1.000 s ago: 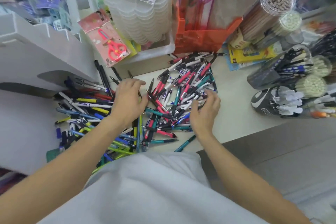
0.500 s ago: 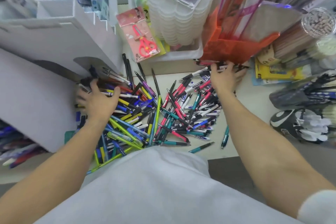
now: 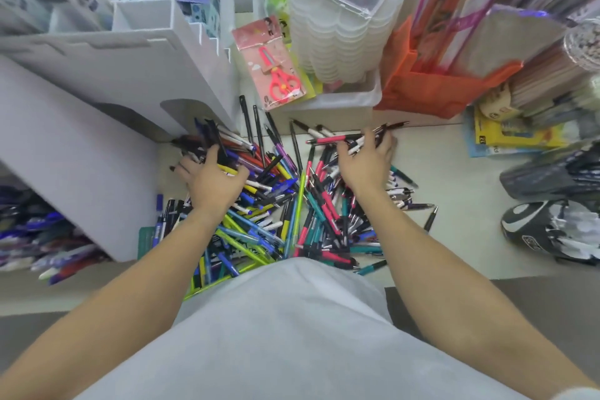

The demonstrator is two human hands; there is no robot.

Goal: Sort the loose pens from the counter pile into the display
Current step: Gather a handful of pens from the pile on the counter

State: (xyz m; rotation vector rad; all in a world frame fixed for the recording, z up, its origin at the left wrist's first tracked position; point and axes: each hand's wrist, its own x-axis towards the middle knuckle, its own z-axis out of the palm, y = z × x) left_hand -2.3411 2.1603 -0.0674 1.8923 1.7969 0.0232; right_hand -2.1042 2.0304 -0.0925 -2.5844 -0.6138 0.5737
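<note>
Your left hand (image 3: 212, 180) presses flat into the pen pile (image 3: 279, 204) mid-table, fingers spread wide, steadying it; your right hand (image 3: 367, 162) curls around several pens (image 3: 350, 141) at the far edge, gathering like ones for the display (image 3: 97, 81).

A single head-worn wide-angle view is looking steeply down and forward over the person's white shirt (image 3: 285, 334) onto the counter (image 3: 454, 178), close in. The pen pile (image 3: 279, 204) is sitting mid-frame near the counter's near edge, with the display (image 3: 107, 81) filling the left side.
</note>
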